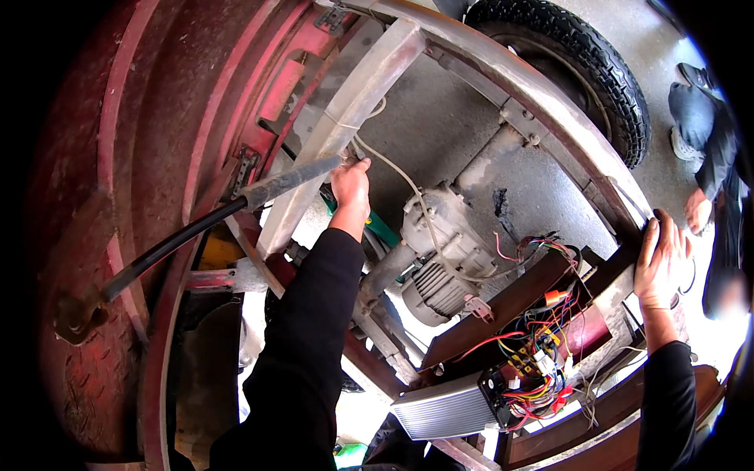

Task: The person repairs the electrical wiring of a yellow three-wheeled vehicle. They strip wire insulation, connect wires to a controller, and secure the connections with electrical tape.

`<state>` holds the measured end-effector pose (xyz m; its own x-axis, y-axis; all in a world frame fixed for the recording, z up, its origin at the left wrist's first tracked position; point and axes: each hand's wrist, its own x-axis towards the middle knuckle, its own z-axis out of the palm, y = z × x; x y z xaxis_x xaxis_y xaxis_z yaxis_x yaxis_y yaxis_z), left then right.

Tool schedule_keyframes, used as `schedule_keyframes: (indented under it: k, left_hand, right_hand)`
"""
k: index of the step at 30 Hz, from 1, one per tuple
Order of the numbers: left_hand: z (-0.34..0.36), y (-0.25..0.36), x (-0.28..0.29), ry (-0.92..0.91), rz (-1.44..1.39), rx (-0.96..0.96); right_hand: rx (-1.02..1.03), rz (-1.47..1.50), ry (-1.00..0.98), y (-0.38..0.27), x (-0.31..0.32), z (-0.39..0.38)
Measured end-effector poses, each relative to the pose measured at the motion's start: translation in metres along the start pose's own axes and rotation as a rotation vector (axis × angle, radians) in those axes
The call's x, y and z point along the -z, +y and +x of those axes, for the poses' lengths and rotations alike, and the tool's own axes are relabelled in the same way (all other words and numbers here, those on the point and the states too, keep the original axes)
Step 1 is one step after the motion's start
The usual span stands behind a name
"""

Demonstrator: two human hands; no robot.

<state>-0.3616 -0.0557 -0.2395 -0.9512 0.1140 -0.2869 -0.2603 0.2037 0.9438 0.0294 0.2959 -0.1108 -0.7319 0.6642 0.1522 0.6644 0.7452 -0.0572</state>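
My left hand [350,191] is closed around the upper end of a gas strut [292,182], which has a grey tube and a black rod. From there the strut slants down left to a rusty bracket [78,314] by the red panel. My right hand [661,263] grips the right rail of the worn metal frame [542,82], fingers over its top. Below and between my hands sits a grey motor with its axle housing [444,235]. A thin pale cable [404,179] runs from near my left hand across the motor.
A ribbed silver controller [448,408] lies near the bottom, beside tangled coloured wires [542,357]. The ribbed red panel [157,118] fills the left. A tyre [569,74] stands beyond the frame. At the far right is another person, whose hand [697,210] hangs near the frame.
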Motion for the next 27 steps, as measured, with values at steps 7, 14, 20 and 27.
schedule_keyframes:
  k: [7, 14, 20, 27]
  left_hand:
    - [0.000, -0.002, 0.003, 0.107, 0.187, -0.085]
    - [-0.004, 0.002, 0.004, -0.053, 0.031, 0.005]
    - [-0.022, 0.028, 0.006, 0.084, -0.094, 0.148]
    - [-0.042, 0.029, -0.004, -0.033, -0.197, 0.157]
  right_hand:
    - [-0.014, -0.004, 0.027, -0.010, 0.000, 0.001]
    - [-0.016, -0.006, 0.016, -0.005, -0.001, 0.001]
    - [0.006, -0.011, 0.043, -0.006, -0.001, 0.000]
    - [0.013, -0.002, 0.051, -0.003, -0.002, 0.001]
